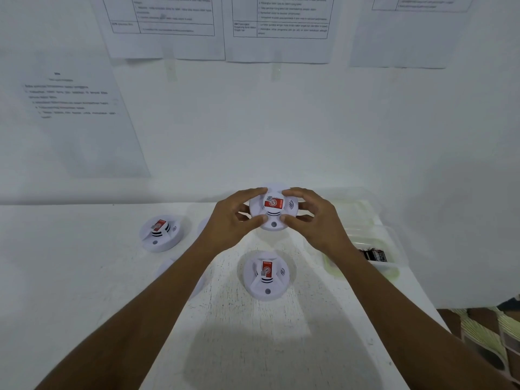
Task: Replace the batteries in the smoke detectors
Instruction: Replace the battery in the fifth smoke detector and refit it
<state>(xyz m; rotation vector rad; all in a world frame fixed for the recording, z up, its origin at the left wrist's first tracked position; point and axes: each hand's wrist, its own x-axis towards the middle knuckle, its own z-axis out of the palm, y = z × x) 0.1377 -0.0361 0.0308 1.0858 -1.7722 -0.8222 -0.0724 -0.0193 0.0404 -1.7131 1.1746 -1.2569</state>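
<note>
Reaching in from the bottom edge, two bare forearms cross a white tabletop [281, 333] whose paint looks scuffed and scratched. Between them the near detector [266, 274] lies flat. It is a smooth white plastic disc, face up, with curved vent slits and a small round button on the side toward the person. The long side of its red label [266, 269] runs near to far.

Two pale shapes [166, 270] show beside the left forearm, mostly hidden and hard to make out. The left detector [159, 233] lies well apart, face up, its label tilted.

At the right a clear tray [396, 249] holds dark batteries [375, 255], partly covered by the right wrist.

Over the far part of the tabletop, the left hand [233, 218] and right hand [315, 218] grip the held detector [273, 209]. Their fingers [254, 191] curl round its rim from both sides, with the thumbs on the near edge. Its face points up at the camera, button nearest the person, label long side left to right.

Printed sheets [281, 23] hang on the white wall [253, 122]; their text is too blurred to read and the top ones are cut off.
</note>
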